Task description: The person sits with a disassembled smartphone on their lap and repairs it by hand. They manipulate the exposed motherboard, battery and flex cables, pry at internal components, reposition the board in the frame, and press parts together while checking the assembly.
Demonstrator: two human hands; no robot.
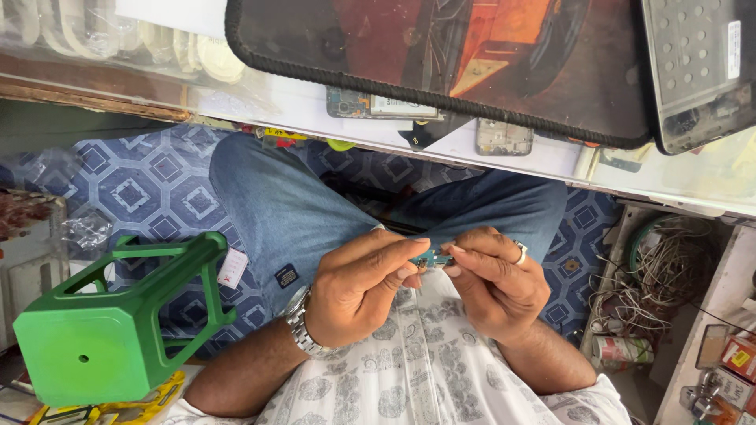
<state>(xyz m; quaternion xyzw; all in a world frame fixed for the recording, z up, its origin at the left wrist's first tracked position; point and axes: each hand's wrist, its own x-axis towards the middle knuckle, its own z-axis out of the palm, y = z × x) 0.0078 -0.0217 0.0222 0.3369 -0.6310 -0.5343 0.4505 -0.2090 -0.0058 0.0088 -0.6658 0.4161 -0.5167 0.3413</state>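
Pinching a small teal part (431, 258) between them, left hand (364, 287) and right hand (494, 282) meet over the lap; fingers closed on it, long axis left-right, worktop (299, 106) far.

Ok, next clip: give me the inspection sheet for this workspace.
Surface: white counter edge bearing a black-rimmed mat.
Job's things: small teal part pinched between both hands over the lap.
Clutter: opened phone bodies, metal tray.
Grippers: left hand and right hand, fingertips closed on the part.
Cables: tangled wire bundle.
Surroundings: green plastic stool, blue patterned floor.
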